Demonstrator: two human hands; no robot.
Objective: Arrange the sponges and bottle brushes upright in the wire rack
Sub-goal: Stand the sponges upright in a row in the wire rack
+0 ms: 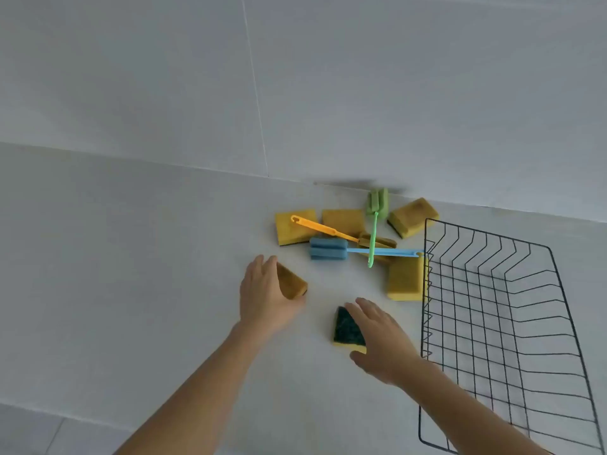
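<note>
From the head camera I see my left hand (262,293) wrapped around a yellow sponge (291,283) on the pale counter (131,274); the palm covers the sponge's left half, so I can't see how far the fingers close around it. My right hand (382,339) lies with fingers spread over a second sponge (346,326), green scouring side up with a yellow strip showing at its near edge. The hand hides that sponge's right part, and I can't tell whether it grips or only rests on top.

Farther off, a loose pile lies near the wall (328,77). A blue bottle brush (328,248) lies flat, its handle running right to the black wire rack (492,307). An orange bottle brush (323,228) crosses one yellow sponge (289,226), its head half hidden under a green bottle brush (377,205) that lies across both handles. Three more yellow sponges lie there: one behind the orange handle (343,220), one far right by the wall (413,216), and one near the rack (405,279), partly seen through the rack's wires.

The rack sits at the right of the counter and holds nothing I can see; its near corner is cut off by the frame edge, and my right forearm crosses its near left edge. The picture is soft throughout.
</note>
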